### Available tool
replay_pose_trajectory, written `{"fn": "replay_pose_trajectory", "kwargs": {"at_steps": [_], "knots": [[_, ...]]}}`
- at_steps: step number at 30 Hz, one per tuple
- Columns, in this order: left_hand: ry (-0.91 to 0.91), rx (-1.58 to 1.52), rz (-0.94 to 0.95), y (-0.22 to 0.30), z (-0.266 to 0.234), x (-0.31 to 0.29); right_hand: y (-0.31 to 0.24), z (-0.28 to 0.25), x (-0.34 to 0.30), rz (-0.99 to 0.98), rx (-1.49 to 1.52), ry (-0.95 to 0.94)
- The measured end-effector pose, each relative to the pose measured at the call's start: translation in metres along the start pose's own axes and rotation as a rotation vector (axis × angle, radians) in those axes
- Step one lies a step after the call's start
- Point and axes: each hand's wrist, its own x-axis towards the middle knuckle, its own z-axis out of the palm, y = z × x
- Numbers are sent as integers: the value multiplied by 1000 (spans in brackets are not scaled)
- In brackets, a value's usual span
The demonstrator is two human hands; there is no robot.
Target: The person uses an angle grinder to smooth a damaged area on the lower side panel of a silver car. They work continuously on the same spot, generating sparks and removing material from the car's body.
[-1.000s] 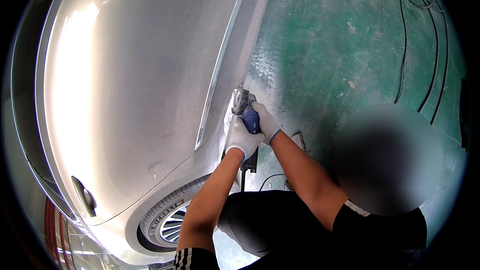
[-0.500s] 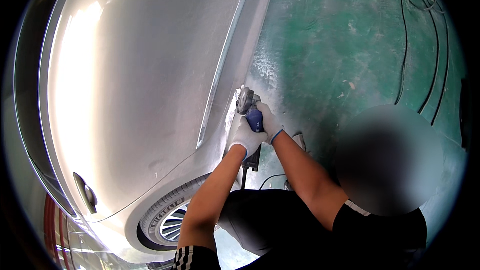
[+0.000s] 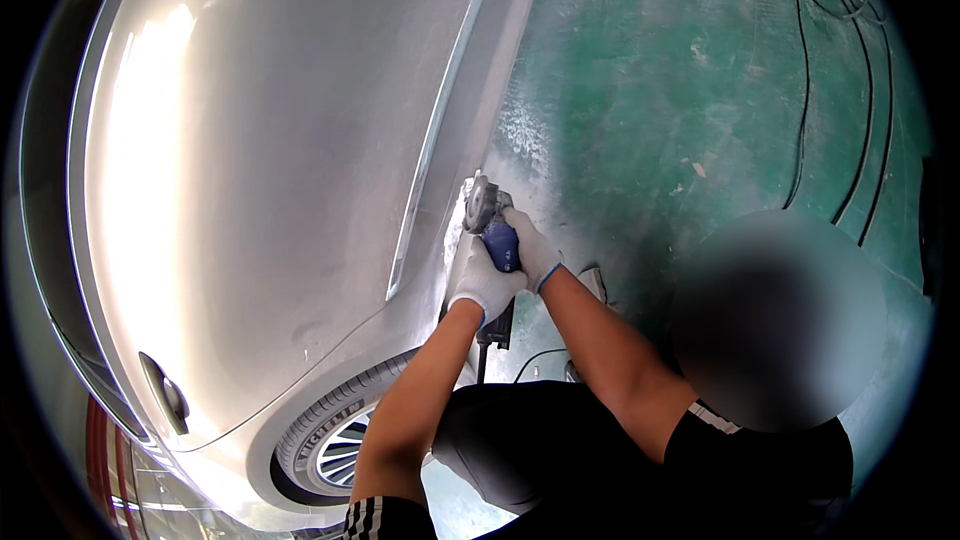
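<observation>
I have a blue-bodied power polisher (image 3: 497, 235) pressed against the lower side of a silver car (image 3: 270, 170), its round grey head (image 3: 481, 202) flat on the panel just below the long crease line that runs down the bodywork. My left hand (image 3: 482, 283), in a white glove with a blue cuff, is clenched around the rear of the tool's body, nearest the car. My right hand (image 3: 531, 248), gloved the same way, is wrapped over the front part of the blue handle, just behind the head; the two hands touch one another along the tool. A dark part of the tool hangs below my left wrist, and a thin black cord (image 3: 530, 360) runs off from there toward my lap.

Around the head the paint looks dull and whitish, and a pale dusty smear (image 3: 525, 135) spreads on the green floor (image 3: 680, 90) right beside the sill. Further down the car, near my left forearm, sits a wheel (image 3: 335, 435) with a black tyre and silver spokes. A door handle (image 3: 165, 395) shows low on the car's far side. I am crouched in dark clothing, my knee (image 3: 520, 440) between my arms. Black hoses or cables (image 3: 850, 90) loop across the floor well apart from me, off to my right.
</observation>
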Motion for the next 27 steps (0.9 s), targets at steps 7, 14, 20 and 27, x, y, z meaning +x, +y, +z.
{"fn": "replay_pose_trajectory", "kwargs": {"at_steps": [7, 14, 20, 27], "knots": [[-43, -21, 13, 4, -6, -1, -1, 1, -1, 15, -8, 13], [-11, -22, 9, 13, -8, 0, 5, -13, 27, 2, 41, -40], [20, -20, 24, 15, -8, 4, -2, -12, 31, -33, 22, -5], [1, -94, 30, 16, -10, 9, -10, -8, 34, -3, -5, -19]]}}
